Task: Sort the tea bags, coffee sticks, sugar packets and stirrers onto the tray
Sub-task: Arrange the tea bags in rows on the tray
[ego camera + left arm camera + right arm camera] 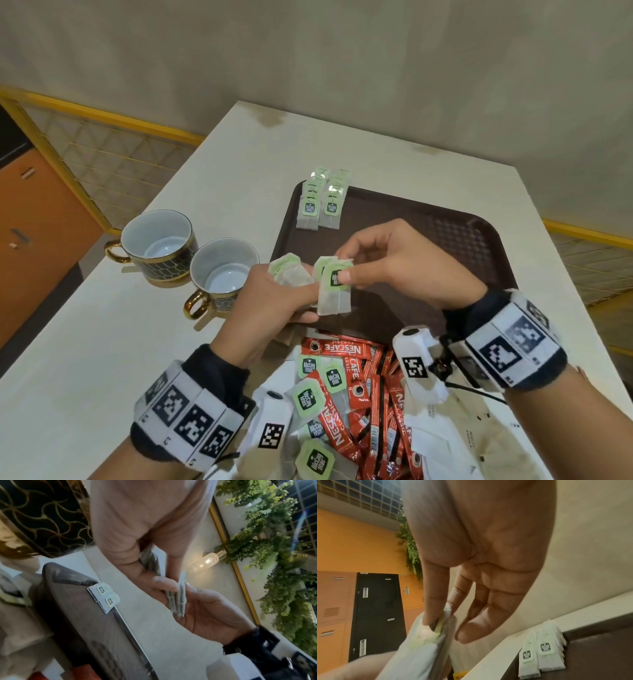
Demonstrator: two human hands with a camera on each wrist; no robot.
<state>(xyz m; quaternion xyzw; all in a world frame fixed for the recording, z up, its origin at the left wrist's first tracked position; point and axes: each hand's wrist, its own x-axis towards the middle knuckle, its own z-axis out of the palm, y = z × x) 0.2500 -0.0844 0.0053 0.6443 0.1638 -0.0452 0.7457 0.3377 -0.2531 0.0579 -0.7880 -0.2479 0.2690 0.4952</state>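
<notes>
White table (394,161), two tea bag rows (320,202) already on tray (455,236).
Right hand (404,263) pinched tea bags (334,291), left hand (274,301) gripped more; coffee sticks (373,394) unsorted.

At the top centre of the frame the left hand (137,524) reaches down, its fingers around a bunch of tea bags (178,599) in mid-frame. The right hand (211,609) comes in from the lower right and pinches the same bunch. Left of them, two rows of tea bags (104,597) lie at the brown tray's (82,622) edge. A dark gold-patterned cup (46,516) fills the upper left.
</notes>
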